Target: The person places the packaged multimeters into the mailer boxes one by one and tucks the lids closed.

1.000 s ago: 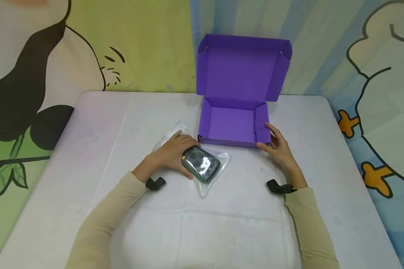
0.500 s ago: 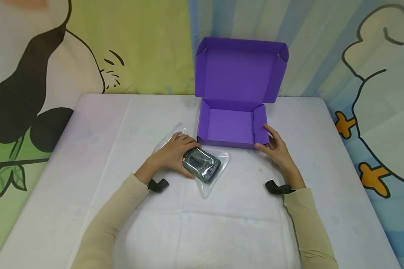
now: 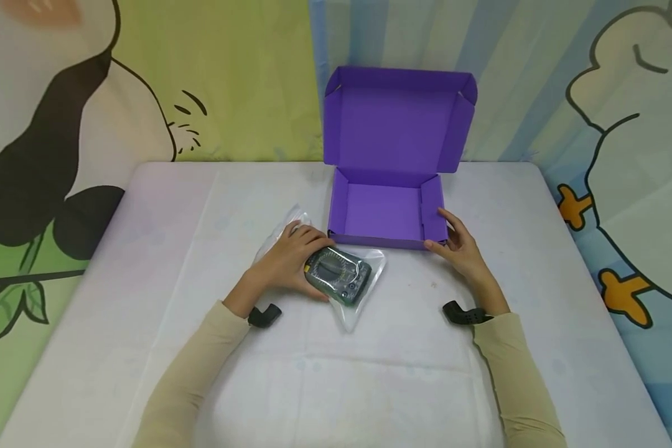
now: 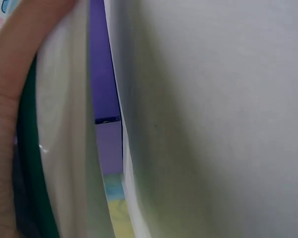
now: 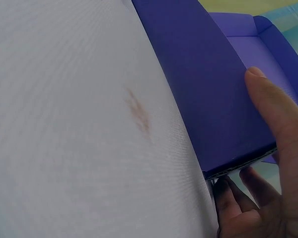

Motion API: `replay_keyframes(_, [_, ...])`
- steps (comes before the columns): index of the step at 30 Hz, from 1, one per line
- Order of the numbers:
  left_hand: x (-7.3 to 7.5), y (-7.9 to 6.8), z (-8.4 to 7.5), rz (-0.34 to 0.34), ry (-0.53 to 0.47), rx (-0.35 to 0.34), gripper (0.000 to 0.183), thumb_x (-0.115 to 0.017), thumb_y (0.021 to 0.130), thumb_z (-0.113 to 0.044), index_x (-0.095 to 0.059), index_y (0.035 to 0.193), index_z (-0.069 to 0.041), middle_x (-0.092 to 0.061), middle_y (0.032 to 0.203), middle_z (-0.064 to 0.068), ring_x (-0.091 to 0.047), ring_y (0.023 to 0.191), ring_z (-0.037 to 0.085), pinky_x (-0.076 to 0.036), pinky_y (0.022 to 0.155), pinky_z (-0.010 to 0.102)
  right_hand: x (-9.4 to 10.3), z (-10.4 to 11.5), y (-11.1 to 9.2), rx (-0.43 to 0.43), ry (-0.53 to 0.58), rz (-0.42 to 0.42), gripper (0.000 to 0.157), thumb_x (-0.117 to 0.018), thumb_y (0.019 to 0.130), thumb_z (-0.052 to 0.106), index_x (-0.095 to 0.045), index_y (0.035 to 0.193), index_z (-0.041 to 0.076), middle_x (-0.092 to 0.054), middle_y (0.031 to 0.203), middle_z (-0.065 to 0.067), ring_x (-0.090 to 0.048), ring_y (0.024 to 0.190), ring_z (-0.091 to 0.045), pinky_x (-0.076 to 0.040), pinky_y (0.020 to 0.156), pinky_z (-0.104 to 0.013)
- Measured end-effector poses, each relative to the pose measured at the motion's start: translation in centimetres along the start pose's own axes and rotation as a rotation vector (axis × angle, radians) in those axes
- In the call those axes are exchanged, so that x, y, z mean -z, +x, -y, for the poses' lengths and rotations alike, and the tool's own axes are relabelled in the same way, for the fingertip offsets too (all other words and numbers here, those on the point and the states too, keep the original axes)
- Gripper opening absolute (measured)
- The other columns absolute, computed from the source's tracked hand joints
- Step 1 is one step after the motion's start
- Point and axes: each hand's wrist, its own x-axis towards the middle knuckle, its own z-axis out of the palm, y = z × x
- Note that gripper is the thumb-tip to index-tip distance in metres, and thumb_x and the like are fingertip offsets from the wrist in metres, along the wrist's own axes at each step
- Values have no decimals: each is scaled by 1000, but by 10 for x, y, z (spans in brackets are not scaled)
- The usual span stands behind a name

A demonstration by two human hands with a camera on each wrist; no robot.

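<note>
A green and black multimeter (image 3: 338,274) lies inside a clear plastic bag (image 3: 364,298), in front of an open purple cardboard box (image 3: 389,238). My left hand (image 3: 291,258) grips the bagged multimeter at its left end, thumb on the near side and fingers over the far side. Part of the bag shows beyond those fingers. In the left wrist view, the meter's green edge (image 4: 36,163) and the bag (image 4: 64,114) run beside the hand. My right hand (image 5: 288,139) holds the box's near right corner, thumb on the front wall (image 5: 193,89) and fingers along the side.
The box's lid (image 3: 394,124) stands raised at the back, near the patterned wall cloth (image 3: 246,81). A white cloth covers the table (image 3: 325,386), with a small brownish mark (image 5: 139,116) near the box. Black camera mounts (image 3: 463,313) sit at both wrists.
The bagged multimeter has shifted slightly right and tilted under my left hand, so its dial shows with less glare. My right hand stays at the box corner. The head view has shifted slightly.
</note>
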Motion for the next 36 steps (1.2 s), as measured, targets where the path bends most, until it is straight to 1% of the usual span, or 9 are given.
replay_keyframes(4, [4, -1, -5, -23, 2, -3, 104, -68, 44, -82, -51, 128, -23, -53, 120, -3, -43, 114, 18, -18, 109, 51, 0, 3, -2, -16, -3, -5, 78, -67, 85, 11, -22, 148, 19, -10, 157, -4, -12, 143, -29, -19, 114, -36])
replay_keyframes(9, [7, -3, -9, -64, 9, -17, 103, -70, 44, -80, -52, 127, -22, -54, 119, -1, -44, 113, 20, -19, 108, 51, 0, 6, -1, -1, 6, -7, 78, -67, 85, 10, -23, 148, 18, -11, 156, -5, -11, 144, -29, -15, 115, -40])
replay_keyframes(14, [6, -3, -12, -104, 21, -26, 102, -70, 44, -80, -52, 126, -21, -53, 118, -1, -45, 113, 20, -20, 108, 52, 0, 6, -1, -2, 16, -8, 78, -67, 85, 8, -22, 148, 16, -11, 156, -5, -12, 144, -29, -16, 115, -39])
replay_keyframes(18, [5, 0, -14, -139, 8, -29, 101, -71, 44, -78, -52, 125, -21, -53, 119, 1, -44, 114, 21, -21, 108, 53, 0, 2, 0, 1, 24, -6, 79, -68, 84, 8, -22, 148, 18, -10, 156, -5, -12, 143, -30, -18, 115, -38])
replay_keyframes(21, [5, 4, -16, -169, 5, -34, 101, -72, 44, -77, -52, 125, -21, -54, 119, 2, -44, 114, 22, -21, 108, 54, 1, -6, 3, 1, 33, -8, 79, -68, 84, 8, -23, 148, 22, -11, 156, -3, -13, 143, -29, -20, 114, -37])
replay_keyframes(24, [5, 9, -18, -203, 6, -36, 101, -72, 43, -77, -53, 124, -19, -55, 117, 3, -46, 113, 23, -23, 107, 55, 3, -15, 6, -8, 35, -11, 78, -68, 85, 11, -25, 147, 29, -11, 156, 1, -16, 143, -27, -21, 113, -36])
replay_keyframes(27, [4, 16, -20, -226, 19, -33, 100, -70, 44, -79, -54, 123, -19, -56, 117, 4, -47, 112, 23, -24, 106, 56, 3, -22, 7, 2, 43, -10, 77, -67, 86, 14, -24, 147, 31, -11, 156, 1, -16, 143, -28, -21, 114, -37])
replay_keyframes(32, [2, 30, -27, -267, 47, -16, 100, -69, 45, -80, -54, 123, -19, -56, 116, 3, -47, 111, 23, -25, 106, 56, 2, -24, 7, 0, 47, -18, 75, -67, 86, 16, -25, 146, 33, -12, 156, 2, -17, 143, -27, -21, 113, -37])
replay_keyframes(36, [-2, 44, -31, -292, 57, 5, 101, -69, 44, -80, -54, 123, -19, -56, 115, 3, -48, 110, 22, -26, 105, 55, 3, -17, 5, -27, 35, -20, 76, -67, 86, 17, -25, 146, 33, -12, 156, 2, -18, 143, -26, -22, 113, -37])
